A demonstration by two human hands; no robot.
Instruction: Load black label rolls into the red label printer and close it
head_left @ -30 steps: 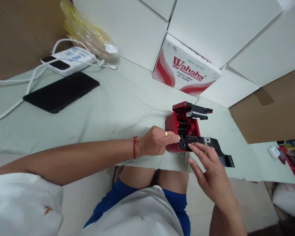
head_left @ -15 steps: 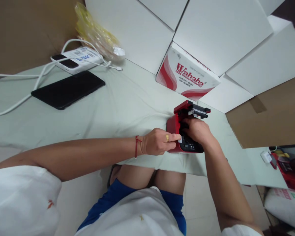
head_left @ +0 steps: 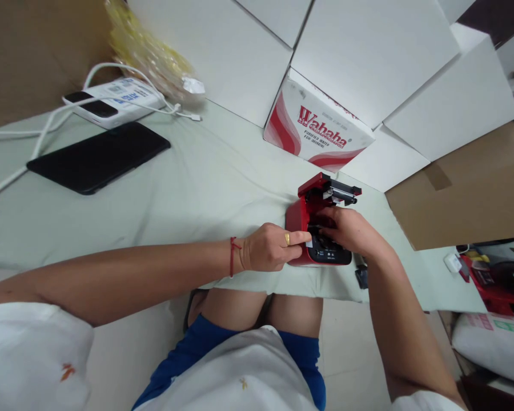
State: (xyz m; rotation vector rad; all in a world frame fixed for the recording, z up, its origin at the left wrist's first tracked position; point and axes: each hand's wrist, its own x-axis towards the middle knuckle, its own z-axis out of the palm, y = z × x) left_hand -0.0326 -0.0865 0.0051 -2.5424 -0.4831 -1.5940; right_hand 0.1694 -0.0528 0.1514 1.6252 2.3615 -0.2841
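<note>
On a pale cloth, a phone is laid beside a white device crossed by a cable. A plastic bag is seen behind. A Wahaha box is backed by white boxes.

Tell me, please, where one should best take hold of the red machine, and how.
I would probably grip the red machine low, coming from the left, palm on its flat left wall, which is exposed beyond the left hand. Avoid the raised lid: it may swing. The right hand reaches inside the machine.
</note>
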